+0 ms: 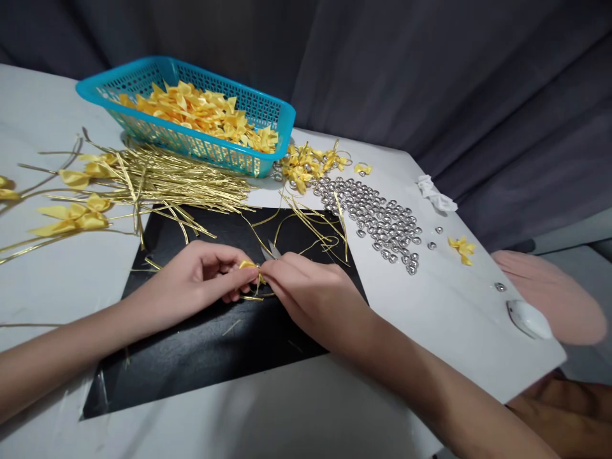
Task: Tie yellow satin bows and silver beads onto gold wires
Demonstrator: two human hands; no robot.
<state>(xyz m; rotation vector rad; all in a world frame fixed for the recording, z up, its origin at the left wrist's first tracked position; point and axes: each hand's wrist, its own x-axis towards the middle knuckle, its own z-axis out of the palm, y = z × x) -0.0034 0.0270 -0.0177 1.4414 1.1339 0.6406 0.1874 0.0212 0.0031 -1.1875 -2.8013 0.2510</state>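
Note:
Over the black mat (205,363), my left hand (205,274) pinches a small yellow ribbon bow (247,264) between thumb and fingers. My right hand (318,290) meets it from the other side, its fingertips closed at the bow, and they hide most of it. A thin gold tie seems to loop below the bow. Two pointed metal blade tips (271,250) show just beyond my right fingers; whether they lie on the mat or are held I cannot tell. Loose gold twist ties (310,220) are scattered on the mat's far edge.
Behind the mat stands a blue plastic basket (287,121) of yellow bows, with a pile of gold ties (186,182) before it. Several silver heart-shaped pieces (377,217) spread to the right, near finished-looking bows (306,162). A white computer mouse (530,319) sits at the right edge.

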